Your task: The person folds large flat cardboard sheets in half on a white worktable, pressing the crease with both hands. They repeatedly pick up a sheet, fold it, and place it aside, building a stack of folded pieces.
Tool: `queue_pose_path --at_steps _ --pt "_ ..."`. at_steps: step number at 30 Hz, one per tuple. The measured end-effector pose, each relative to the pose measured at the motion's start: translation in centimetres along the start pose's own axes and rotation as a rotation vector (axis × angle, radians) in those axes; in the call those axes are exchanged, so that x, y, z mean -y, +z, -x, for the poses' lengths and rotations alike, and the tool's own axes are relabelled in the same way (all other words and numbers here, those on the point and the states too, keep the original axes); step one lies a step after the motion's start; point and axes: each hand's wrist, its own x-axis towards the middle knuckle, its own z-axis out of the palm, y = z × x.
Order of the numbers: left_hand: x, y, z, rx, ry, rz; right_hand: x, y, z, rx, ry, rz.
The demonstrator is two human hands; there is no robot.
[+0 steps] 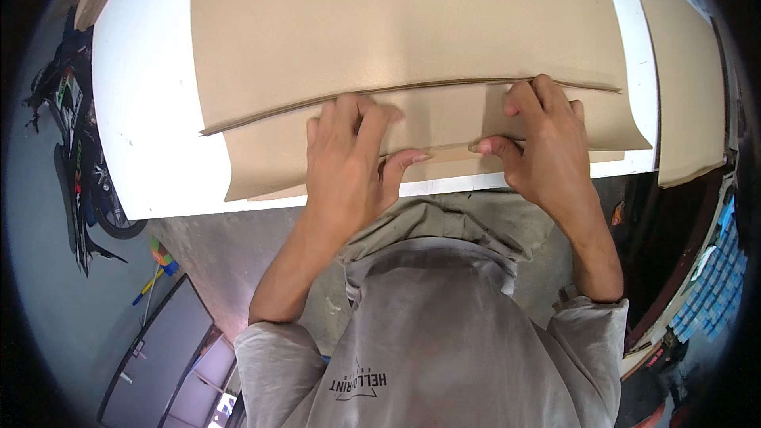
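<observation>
A large brown paper sheet [404, 20] lies over the table. Near me is a narrower brown paper piece [265, 150], its far edge standing up in a long dark, layered-looking ridge. My left hand [342, 166] bends its fingers at this ridge, and its thumb rests at the near edge; the fingertips are slightly blurred. On the other side, my right hand [548, 147] has curled fingers on the ridge and its thumb against the near edge. Both hands grip the paper between fingers and thumb. Between them the near edge is a little raised, and a shadow falls beside the right fingers.
The white table [151, 111] has its front edge just before my body. More brown sheets [686, 71] lie at the right. A motorbike [79, 143] stands on the floor at left. At lower right are stacked blue-and-white packs [709, 277].
</observation>
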Motion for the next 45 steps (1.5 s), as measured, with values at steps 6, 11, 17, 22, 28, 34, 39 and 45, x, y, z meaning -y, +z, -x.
queue_pose_path --at_steps 6,11,17,22,28,34,39,45 --pt "-2.4 1.4 -0.4 -0.302 0.002 -0.166 -0.6 0.5 0.4 -0.024 -0.061 -0.024" --pt "-3.8 5.0 -2.4 -0.264 -0.124 -0.452 -1.5 1.2 1.0 -0.091 -0.134 -0.017" --pt "-3.3 5.7 -3.4 -0.166 -0.152 -0.405 0.4 1.9 1.2 -0.292 -0.232 -0.072" --pt "-3.2 5.3 -3.6 -0.103 -0.155 -0.349 2.7 5.1 -2.4 -0.439 -0.121 0.153" --pt "-1.9 5.9 -3.6 -0.169 -0.149 -0.256 1.6 6.3 -3.5 -0.358 -0.083 0.131" --pt "-2.2 5.8 -3.7 -0.219 -0.112 -0.246 1.5 6.1 -3.1 -0.471 -0.123 -0.043" --pt "-2.9 5.9 -3.7 -0.216 -0.122 -0.302 0.2 4.1 3.5 -0.574 -0.304 0.108" --pt "-2.6 6.1 -3.3 -0.220 -0.105 -0.331 -6.2 0.5 3.9 -0.442 -0.055 0.367"
